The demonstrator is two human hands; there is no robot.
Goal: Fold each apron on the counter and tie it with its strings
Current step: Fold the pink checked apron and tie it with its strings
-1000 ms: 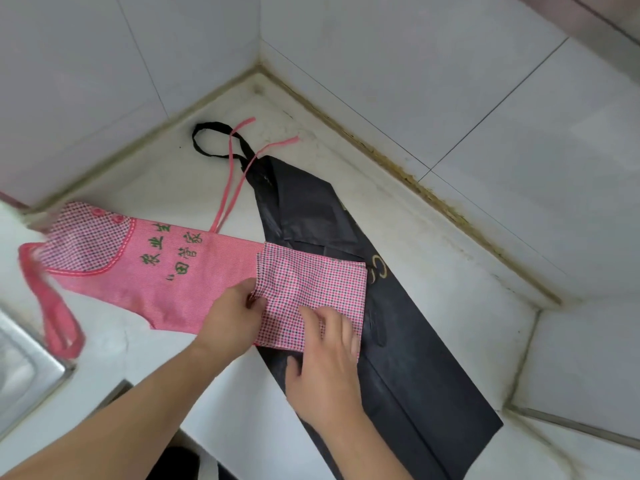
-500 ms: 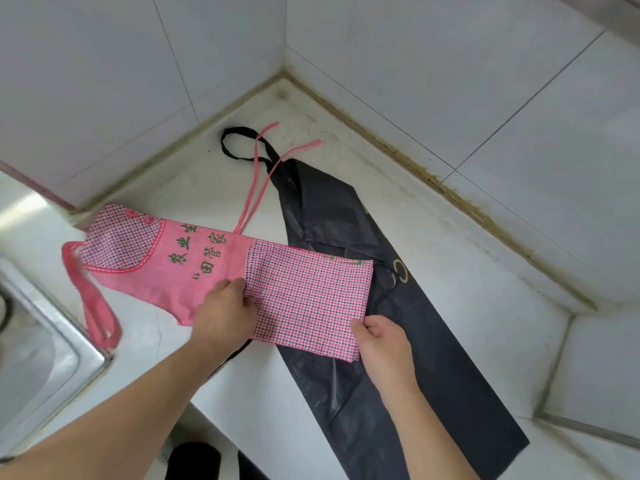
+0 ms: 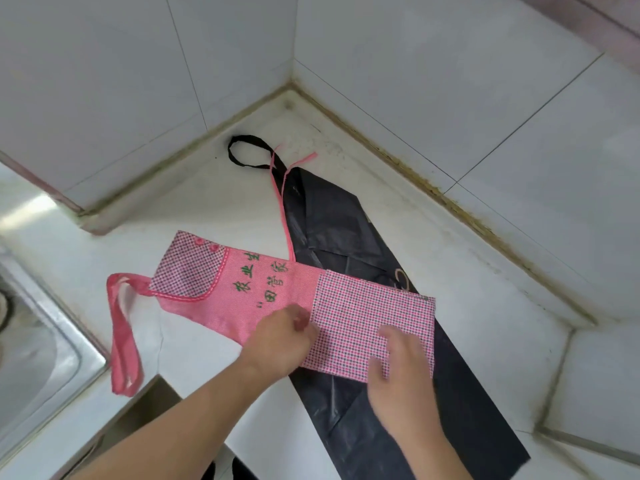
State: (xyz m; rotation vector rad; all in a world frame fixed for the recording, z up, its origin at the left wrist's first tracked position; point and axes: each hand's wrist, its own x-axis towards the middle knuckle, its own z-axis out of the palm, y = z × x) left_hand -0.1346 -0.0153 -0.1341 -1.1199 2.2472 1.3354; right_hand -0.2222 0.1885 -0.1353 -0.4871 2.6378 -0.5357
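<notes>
A pink apron [image 3: 263, 289] with green lettering lies folded into a long strip on the white counter [image 3: 207, 209]. Its checked lower end [image 3: 374, 320] is folded over and rests across a black apron [image 3: 332, 230], also folded into a long strip. My left hand [image 3: 282, 341] has its fingers curled at the left edge of the checked flap, pinching it. My right hand [image 3: 401, 368] lies on the flap's near right part, blurred, fingers fairly straight. The pink neck loop [image 3: 121, 334] hangs toward the sink. Two thin pink strings [image 3: 284, 195] run up over the black apron's top.
A steel sink [image 3: 38, 348] sits at the left, close to the pink loop. Tiled walls [image 3: 450, 81] meet in a corner behind the aprons. The black apron's neck loop [image 3: 247, 150] lies near that corner. The counter's front edge runs just below my left forearm.
My right hand has moved from the flap's lower right corner onto its surface. The left hand stays at the flap's left edge. The camera has shifted a little.
</notes>
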